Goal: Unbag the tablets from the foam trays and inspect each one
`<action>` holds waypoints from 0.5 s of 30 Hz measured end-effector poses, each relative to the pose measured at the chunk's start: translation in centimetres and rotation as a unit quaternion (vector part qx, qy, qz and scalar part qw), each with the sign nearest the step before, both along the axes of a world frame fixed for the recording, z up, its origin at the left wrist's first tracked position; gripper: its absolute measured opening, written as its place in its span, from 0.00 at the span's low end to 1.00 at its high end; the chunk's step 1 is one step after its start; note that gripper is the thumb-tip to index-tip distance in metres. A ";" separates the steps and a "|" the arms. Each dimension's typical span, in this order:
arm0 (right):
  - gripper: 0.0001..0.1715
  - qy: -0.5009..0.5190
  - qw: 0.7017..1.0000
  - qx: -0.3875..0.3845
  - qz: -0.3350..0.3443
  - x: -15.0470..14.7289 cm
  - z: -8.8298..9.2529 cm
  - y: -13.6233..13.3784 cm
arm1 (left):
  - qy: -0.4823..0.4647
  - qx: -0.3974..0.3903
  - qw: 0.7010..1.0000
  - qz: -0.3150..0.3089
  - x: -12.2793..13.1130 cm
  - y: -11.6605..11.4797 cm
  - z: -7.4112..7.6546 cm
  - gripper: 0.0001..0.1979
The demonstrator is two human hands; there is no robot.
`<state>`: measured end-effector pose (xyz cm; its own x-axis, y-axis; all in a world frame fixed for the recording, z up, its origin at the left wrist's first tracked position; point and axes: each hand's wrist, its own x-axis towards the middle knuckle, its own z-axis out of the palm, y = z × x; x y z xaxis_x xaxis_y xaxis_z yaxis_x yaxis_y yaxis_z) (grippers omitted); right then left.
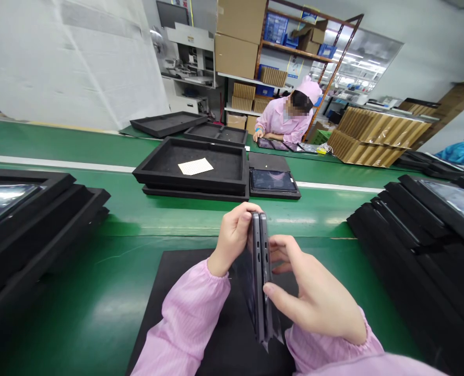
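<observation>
Two dark tablets (260, 277) stand face to face on edge, their port sides turned toward me, above a black foam mat (185, 282). My left hand (237, 230) is closed around their upper end, thumb on the left tablet's side. From the right, my right hand (310, 292) has its thumb against the right tablet's edge and its fingers curled at that tablet's outer face. Clear film hangs from the lower end of the tablets. The tablets' outer faces are mostly turned away from view.
Black foam trays (200, 180) stand ahead, one holding a paper sheet (195, 166). Beside them a tablet (273, 180) lies in foam. Stacked foam trays flank me on the left (59, 224) and right (423, 224). Across the green bench (169, 227), a person (286, 115) leans over several tablets.
</observation>
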<state>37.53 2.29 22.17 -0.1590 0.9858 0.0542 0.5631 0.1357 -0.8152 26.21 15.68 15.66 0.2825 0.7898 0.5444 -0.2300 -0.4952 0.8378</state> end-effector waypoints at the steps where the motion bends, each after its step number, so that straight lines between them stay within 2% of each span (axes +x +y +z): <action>1: 0.24 0.000 1.000 0.000 0.001 0.0 0.0 0.0 | 0.000 0.002 1.000 0.000 0.0 0.0 0.0 0.32; 15: 0.25 -0.046 0.997 -0.014 -0.053 -0.5 -0.2 0.1 | 0.013 0.008 1.000 -0.009 0.1 -0.3 0.2 0.32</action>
